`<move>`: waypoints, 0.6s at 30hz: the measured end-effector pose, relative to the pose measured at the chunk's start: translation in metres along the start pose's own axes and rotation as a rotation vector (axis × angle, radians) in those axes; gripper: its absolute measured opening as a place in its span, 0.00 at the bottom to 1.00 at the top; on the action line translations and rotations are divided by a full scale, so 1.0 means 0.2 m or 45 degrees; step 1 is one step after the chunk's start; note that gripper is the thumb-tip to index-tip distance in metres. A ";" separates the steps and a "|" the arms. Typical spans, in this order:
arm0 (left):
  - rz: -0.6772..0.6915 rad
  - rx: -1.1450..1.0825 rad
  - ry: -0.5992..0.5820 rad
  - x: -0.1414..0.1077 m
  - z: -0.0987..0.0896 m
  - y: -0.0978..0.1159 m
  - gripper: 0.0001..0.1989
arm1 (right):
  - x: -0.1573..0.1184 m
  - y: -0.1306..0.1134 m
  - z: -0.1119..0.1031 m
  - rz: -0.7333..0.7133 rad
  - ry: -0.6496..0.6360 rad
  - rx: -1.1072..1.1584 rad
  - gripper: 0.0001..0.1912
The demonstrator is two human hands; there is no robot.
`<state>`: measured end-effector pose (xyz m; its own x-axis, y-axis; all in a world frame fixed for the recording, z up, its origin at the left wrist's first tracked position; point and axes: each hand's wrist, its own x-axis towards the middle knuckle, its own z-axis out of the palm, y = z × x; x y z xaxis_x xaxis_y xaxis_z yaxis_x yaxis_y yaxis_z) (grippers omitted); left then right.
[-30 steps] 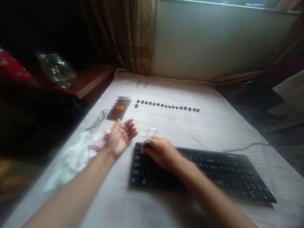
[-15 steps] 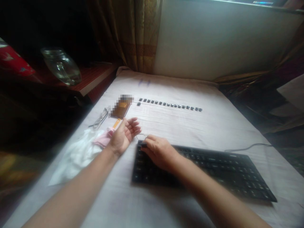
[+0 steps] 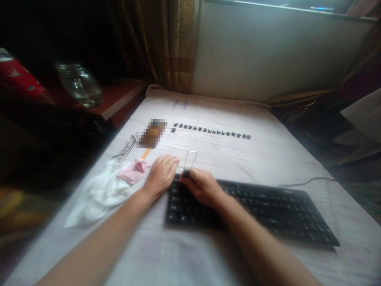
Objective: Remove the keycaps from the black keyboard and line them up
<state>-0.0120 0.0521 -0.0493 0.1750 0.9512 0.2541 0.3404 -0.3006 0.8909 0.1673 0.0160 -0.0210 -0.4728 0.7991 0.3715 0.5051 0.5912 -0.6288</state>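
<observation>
L hand (image 3: 162, 172) flipped palm down (nr kbd (image 3: 285, 214)).

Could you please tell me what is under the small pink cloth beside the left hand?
A slim orange handle pokes out beyond the folded pink cloth, and crumpled white material lies along its left side; whatever the cloth covers is hidden.

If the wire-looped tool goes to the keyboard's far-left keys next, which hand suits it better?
Likely the right hand: it pinches the black tool, wire loop upward, over that end of the keyboard. The left hand rests back-up beside that corner, with no tool visible.
</observation>
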 end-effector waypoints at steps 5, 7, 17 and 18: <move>0.033 0.059 0.007 -0.01 0.00 -0.01 0.09 | -0.02 0.00 0.01 0.042 0.031 0.006 0.06; 0.038 0.069 0.006 -0.01 0.00 -0.02 0.09 | -0.02 0.00 0.00 0.091 0.074 0.083 0.06; 0.126 0.165 0.047 0.00 0.00 0.00 0.11 | -0.06 -0.06 -0.13 0.519 0.431 0.690 0.14; 0.139 0.175 0.053 0.00 -0.01 0.01 0.11 | -0.08 -0.06 -0.16 0.549 0.466 0.702 0.14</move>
<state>-0.0130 0.0513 -0.0474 0.1805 0.9135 0.3646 0.4453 -0.4064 0.7978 0.1907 -0.0005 0.0028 -0.0001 0.9873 0.1587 0.1140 0.1577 -0.9809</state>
